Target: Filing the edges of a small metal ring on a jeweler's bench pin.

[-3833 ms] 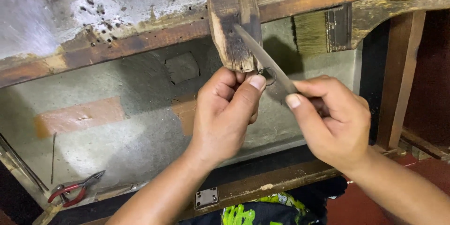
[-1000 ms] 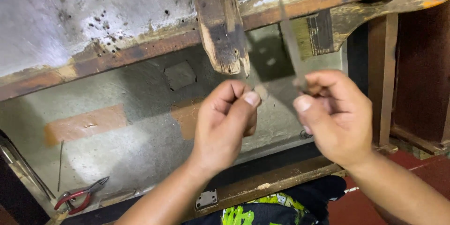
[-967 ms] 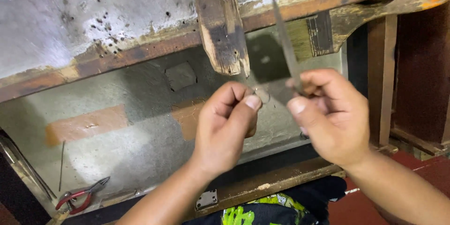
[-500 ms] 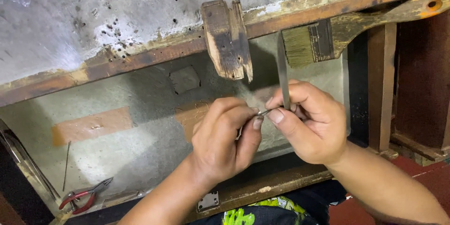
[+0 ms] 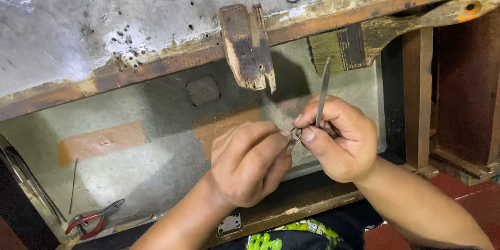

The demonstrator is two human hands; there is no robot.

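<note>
Head view, right hand (image 5: 341, 140) fingers clamped on upright metal file (image 5: 323, 91), left hand (image 5: 250, 164) fingertips pinching tiny ring (image 5: 296, 134).

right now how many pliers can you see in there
1: red-handled pliers lying in the bottom left corner of the grey tray, apart from both hands. More may be hidden under the forearms or past the frame edge.

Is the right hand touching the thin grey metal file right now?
Touching. The head view shows the right hand pinching the thin grey metal file between thumb and fingers, its upper end sticking up free.
</note>
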